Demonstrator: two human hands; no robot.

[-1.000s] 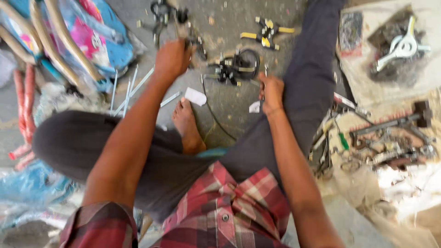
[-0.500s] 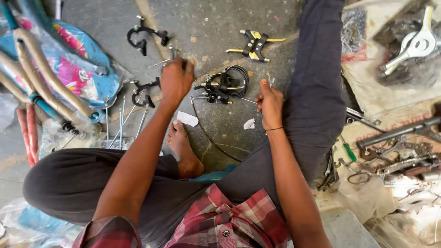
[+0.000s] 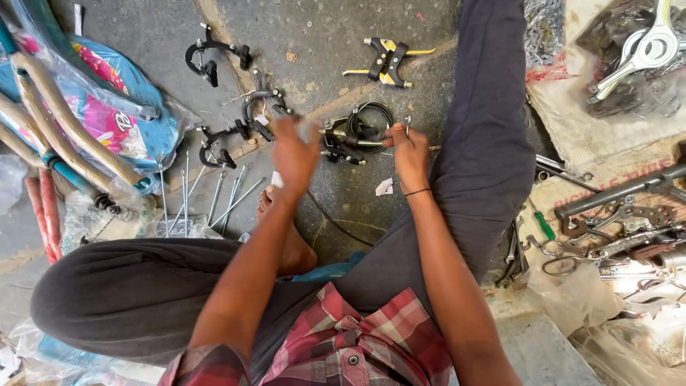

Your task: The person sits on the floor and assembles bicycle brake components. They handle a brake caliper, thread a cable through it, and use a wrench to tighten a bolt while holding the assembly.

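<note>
Both hands [image 3: 294,154] [image 3: 409,151] forward, fingers curled.

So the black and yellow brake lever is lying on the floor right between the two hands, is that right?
Not quite. The head view shows the black and yellow brake lever lying on the floor beyond both hands. Between the left hand and right hand is a black brake caliper with coiled cable.

A clear plastic wrapper [image 3: 107,121] with blue and pink print covers bicycle tubes at far left; printed sacks [image 3: 593,121] lie right.

Grey concrete floor [image 3: 321,28], daylight; sacking [image 3: 572,121] spread at right w/ clutter.
</note>
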